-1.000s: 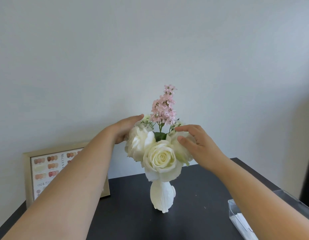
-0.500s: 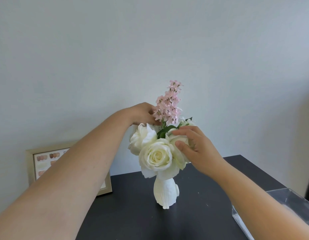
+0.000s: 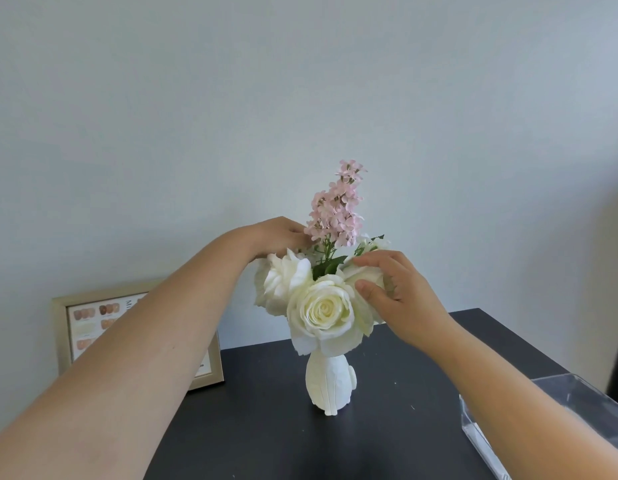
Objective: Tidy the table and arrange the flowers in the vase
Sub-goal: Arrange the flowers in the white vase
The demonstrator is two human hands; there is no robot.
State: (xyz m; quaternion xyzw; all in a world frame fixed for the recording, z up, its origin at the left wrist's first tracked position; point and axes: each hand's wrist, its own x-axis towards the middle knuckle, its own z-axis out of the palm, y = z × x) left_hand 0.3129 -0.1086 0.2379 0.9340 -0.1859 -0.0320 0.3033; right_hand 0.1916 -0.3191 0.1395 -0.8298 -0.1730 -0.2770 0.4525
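Observation:
A small white vase (image 3: 330, 382) stands upright on the black table (image 3: 387, 427). It holds three cream roses (image 3: 323, 310) and a tall pink flower spray (image 3: 337, 209) with green leaves. My left hand (image 3: 281, 237) reaches behind the left rose, its fingertips hidden at the base of the pink spray. My right hand (image 3: 394, 289) cups the right rose (image 3: 364, 277), thumb and fingers around its petals.
A gold-framed card of nail colour samples (image 3: 92, 327) leans against the wall at the back left. A clear plastic box (image 3: 577, 410) sits at the table's right edge. A plain pale wall is behind everything.
My left hand rose from the side of the left rose to behind it, by the pink spray. The pink spray now leans right. My right hand stays on the right rose.

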